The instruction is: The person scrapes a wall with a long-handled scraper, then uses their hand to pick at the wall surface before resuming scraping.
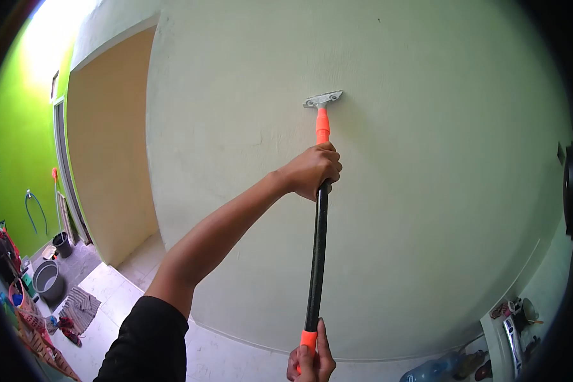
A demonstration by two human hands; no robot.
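A long-handled scraper [318, 254] stands almost upright before the pale wall [235, 83]. It has a black shaft, orange sleeves at both ends and a grey metal head [323, 99], tilted slightly, at or very near the wall surface. My left hand [315, 169] is wrapped round the upper shaft, just below the upper orange sleeve, with the arm stretched up from the lower left. Down at the bottom edge my right hand [312, 363] closes on the lower orange grip, its fingers partly cut off by the frame.
Left of the wall is a doorway [111, 146], and beyond it a bright green wall [19, 127]. A grey tub [48, 280], a striped cloth [79, 310] and baskets lie on the floor at left. A blue plastic bottle [433, 369] and a shelf unit are at lower right.
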